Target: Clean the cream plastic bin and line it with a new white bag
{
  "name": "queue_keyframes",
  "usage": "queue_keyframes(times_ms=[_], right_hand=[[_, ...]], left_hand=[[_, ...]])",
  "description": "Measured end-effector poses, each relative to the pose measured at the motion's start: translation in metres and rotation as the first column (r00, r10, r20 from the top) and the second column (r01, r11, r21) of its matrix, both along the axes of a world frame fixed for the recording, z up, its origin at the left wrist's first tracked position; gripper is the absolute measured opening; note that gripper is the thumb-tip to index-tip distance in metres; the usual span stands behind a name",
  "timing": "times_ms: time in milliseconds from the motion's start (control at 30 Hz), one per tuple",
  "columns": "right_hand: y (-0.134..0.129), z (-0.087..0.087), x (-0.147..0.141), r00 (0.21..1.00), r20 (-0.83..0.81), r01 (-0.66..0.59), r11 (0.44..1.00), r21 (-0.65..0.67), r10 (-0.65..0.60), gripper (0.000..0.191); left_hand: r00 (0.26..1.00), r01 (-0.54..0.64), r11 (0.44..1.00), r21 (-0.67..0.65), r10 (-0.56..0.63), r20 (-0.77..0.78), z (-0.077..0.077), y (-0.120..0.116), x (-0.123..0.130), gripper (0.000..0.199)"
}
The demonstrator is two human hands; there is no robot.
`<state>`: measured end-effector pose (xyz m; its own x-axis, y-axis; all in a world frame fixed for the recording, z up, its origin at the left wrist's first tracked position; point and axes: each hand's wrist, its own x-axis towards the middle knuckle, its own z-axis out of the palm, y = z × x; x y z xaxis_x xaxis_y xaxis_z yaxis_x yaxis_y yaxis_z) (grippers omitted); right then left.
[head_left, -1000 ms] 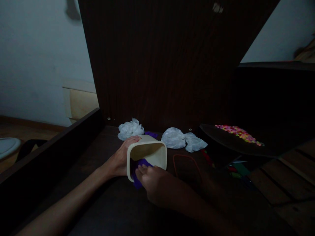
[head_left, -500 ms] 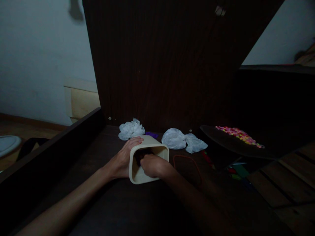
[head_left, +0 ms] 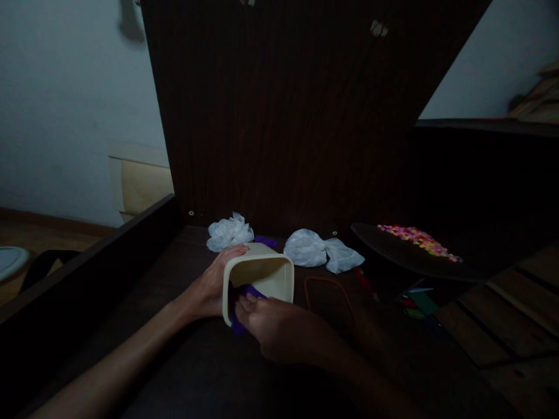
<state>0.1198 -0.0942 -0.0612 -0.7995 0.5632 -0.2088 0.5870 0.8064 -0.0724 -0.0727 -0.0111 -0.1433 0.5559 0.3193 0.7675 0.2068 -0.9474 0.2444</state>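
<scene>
A cream plastic container [head_left: 279, 276] lies tipped on its side on the dark wooden surface [head_left: 183, 366], its opening facing me. My left hand [head_left: 218, 279] is wrapped round the container's left side. At the lower left of the opening, my right hand [head_left: 266, 320] pinches a purple cloth [head_left: 239, 326], which bends over the rim. Part of the cloth is inside the container. Another purple piece [head_left: 265, 241] lies behind the container.
Two whitish plastic bags [head_left: 230, 231] [head_left: 305, 248] lie along the upright dark panel [head_left: 279, 116]. An orange-brown loop [head_left: 327, 280] is right of the container. Farther right, a dark tray [head_left: 371, 235] carries pink and yellow bits. A raised edge [head_left: 109, 250] runs along the left.
My right hand has come back from deep inside the container to its lower left rim, and the purple cloth now shows in its fingers. The view has shifted slightly.
</scene>
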Motion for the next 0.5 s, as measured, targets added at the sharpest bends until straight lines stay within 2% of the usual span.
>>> queue_keyframes(times_ms=[100, 200, 333, 500], right_hand=[[-0.019, 0.0, 0.013, 1.0, -0.007, 0.02, 0.998, 0.068, -0.019, 0.049], [-0.023, -0.004, 0.013, 0.992, 0.018, 0.123, 0.989, 0.079, -0.125, 0.04], [0.002, -0.011, -0.005, 0.96, 0.109, 0.257, 0.966, 0.029, -0.259, 0.033], [0.049, -0.019, -0.02, 0.963, 0.129, 0.24, 0.971, -0.015, -0.236, 0.026]], left_hand=[[1.0, 0.002, 1.0, -0.013, -0.002, 0.004, -0.001, 0.0, 0.0, 0.099], [1.0, -0.015, 0.999, -0.036, 0.016, 0.015, -0.003, 0.001, 0.001, 0.103], [0.999, -0.028, 0.999, -0.023, 0.028, 0.028, -0.004, 0.001, 0.0, 0.103], [0.999, -0.013, 1.0, -0.02, 0.013, 0.033, -0.004, -0.001, 0.0, 0.103]])
